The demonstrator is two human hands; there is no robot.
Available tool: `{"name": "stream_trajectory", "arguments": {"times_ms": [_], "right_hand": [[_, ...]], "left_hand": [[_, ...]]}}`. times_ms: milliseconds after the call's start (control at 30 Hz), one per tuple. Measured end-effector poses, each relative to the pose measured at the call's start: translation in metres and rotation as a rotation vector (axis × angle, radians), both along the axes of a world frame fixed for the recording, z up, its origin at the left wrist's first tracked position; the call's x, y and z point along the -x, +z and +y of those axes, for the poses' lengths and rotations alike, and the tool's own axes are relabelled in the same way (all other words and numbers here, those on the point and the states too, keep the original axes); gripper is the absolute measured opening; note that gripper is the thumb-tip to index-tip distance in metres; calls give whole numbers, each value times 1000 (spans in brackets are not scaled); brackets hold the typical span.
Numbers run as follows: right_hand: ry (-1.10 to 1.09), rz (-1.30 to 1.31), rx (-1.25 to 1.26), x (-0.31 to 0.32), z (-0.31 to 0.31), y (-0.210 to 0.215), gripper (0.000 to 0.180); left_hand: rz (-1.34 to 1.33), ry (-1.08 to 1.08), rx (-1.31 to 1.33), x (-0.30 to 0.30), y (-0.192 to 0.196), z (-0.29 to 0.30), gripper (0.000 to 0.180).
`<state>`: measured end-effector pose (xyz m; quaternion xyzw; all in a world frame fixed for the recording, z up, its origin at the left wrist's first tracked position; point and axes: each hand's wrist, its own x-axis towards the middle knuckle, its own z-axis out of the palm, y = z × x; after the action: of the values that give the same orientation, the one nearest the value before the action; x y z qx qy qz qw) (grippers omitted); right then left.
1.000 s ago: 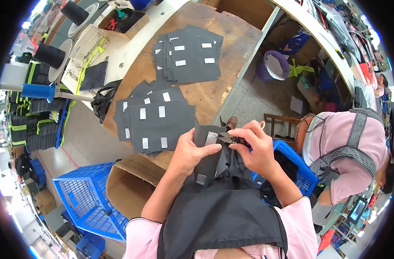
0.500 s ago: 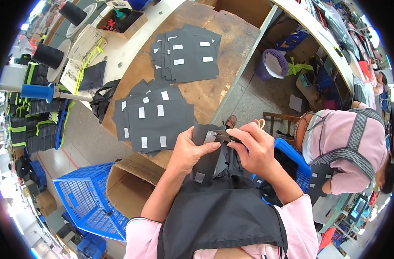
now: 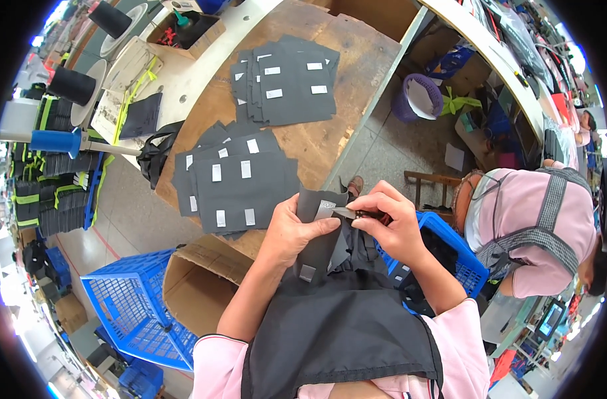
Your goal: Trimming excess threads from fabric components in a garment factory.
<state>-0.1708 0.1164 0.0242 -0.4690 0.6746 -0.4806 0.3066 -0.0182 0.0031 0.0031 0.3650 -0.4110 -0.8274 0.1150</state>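
My left hand (image 3: 289, 233) grips a dark grey fabric piece (image 3: 320, 245), thumb on its front near a whitish rectangular patch (image 3: 325, 209). A second patch (image 3: 306, 273) shows lower on the same piece. In my right hand (image 3: 393, 223) is a pair of small scissors (image 3: 346, 213), its metal blades pointing left at the edge of the upper patch. My fingers hide most of the scissors' handle. Past my left hand, a stack of similar grey pieces with whitish patches (image 3: 270, 183) lies on the wooden tabletop (image 3: 356, 63), and another stack (image 3: 293, 103) lies farther back.
A blue plastic crate (image 3: 127, 302) and an open cardboard box (image 3: 207, 282) stand at my left. Another blue basket (image 3: 473, 272) is close by my right elbow. Beyond it sits a co-worker in pink (image 3: 529, 226). A purple bin (image 3: 406, 113) stands under the bench.
The scissors' blades have come together and shifted slightly, and my right fingers have changed their hold. The co-worker's grey piece at the right has gone from sight. My left hand stays put.
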Motion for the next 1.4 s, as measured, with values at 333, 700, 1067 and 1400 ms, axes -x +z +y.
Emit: {"name": "stream_trajectory", "arguments": {"times_ms": [333,700,1067,1400], "right_hand": [[-84,508,150,-17,-2,-9,29],[-96,483,168,-19,-1,-9,31],[457,-107,-240,50,-20,-35,36],[78,-539,-279,13,-16,-25,16]], "left_hand": [[5,-8,23,1,1,3,34],[-13,-18,35,1,2,0,34],[4,-128,50,-8,-4,-7,28],[92,46,-51,-9,-7,-8,29]]}}
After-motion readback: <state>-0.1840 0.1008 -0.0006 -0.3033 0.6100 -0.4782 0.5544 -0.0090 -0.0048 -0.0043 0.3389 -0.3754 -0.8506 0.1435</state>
